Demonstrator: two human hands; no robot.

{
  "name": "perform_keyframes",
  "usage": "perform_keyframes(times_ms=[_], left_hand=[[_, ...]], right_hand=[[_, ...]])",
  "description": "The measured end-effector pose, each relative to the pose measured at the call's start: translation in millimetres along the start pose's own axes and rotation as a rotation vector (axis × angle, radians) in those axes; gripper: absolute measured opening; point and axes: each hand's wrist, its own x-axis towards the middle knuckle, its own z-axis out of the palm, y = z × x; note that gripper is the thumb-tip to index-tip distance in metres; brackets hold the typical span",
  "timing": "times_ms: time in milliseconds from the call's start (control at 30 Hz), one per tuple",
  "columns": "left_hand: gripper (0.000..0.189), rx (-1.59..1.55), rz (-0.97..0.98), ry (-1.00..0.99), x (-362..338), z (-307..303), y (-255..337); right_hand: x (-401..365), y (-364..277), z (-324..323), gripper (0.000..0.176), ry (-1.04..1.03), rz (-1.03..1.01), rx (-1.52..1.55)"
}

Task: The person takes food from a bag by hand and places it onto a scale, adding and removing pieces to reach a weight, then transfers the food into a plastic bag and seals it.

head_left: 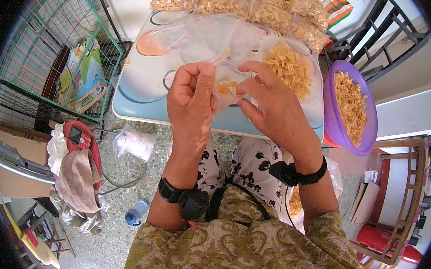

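Over the near edge of the low table (142, 110), my left hand (193, 90) pinches the top of a clear plastic bag (222, 67), where a thin red strip shows. My right hand (273, 101) is just to the right, its fingers curved and apart beside the bag's edge. A few yellow chips (227, 88) show between the hands; whether they lie inside the bag I cannot tell. Behind my right hand is a heap of yellow chips (290, 70) on clear plastic. More clear bags (202, 36) lie flat behind my left hand.
Filled chip bags (222, 5) are stacked at the table's back. A purple basin (332, 100) of chips stands at the right. On the left are a green wire rack (57, 38) and a red stool (96, 163) with a cloth and phone. A bottle (137, 212) is on the floor.
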Motion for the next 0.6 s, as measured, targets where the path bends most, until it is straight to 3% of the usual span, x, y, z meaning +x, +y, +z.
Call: perform_keyframes(times_ms=[67, 133, 333, 600], left_hand=[[0.02, -0.007, 0.005, 0.0, -0.1, -0.4, -1.6], [0.021, -0.006, 0.002, -0.015, 0.0, -1.7, -3.3], [0.023, 0.016, -0.008, 0.024, -0.9, 0.6, 0.7], [0.021, 0.0, 0.0, 0.009, 0.3, -1.4, -0.9]], right_hand=[[-1.6, 2.1, -0.6, 0.014, -0.004, 0.005, -0.004], [-2.8, 3.8, -1.8, 0.015, -0.193, 0.119, 0.025], [-2.4, 1.7, 0.5, 0.014, 0.022, 0.035, -0.006], [-1.3, 2.0, 0.2, 0.015, -0.051, 0.077, 0.061]])
